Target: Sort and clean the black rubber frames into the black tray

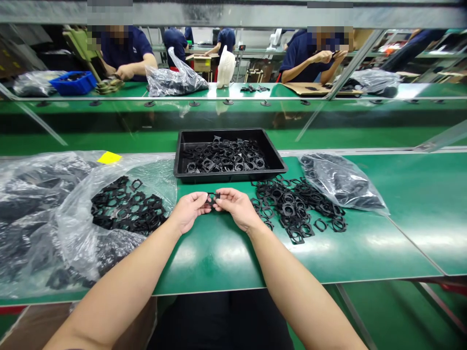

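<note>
Between my two hands, just in front of the black tray (229, 178), is a small black plastic frame (213, 198) with a round opening. My left hand (189, 210) pinches its left side and my right hand (235, 206) grips its right side. The fingers cover much of the part. Many similar black frames lie inside the tray. A loose pile of black ring-like parts (292, 209) spreads over the green table to the right of my right hand. Left of my left hand, more black frames (127, 206) lie on an opened clear plastic bag (78, 204).
A filled clear bag (343, 182) lies at the right, and a yellow label (109, 157) sits on the left bag. Across a clear partition, people work at another green bench with a blue bin (74, 83) and a plastic bag (177, 80). A metal beam (226, 15) crosses overhead.
</note>
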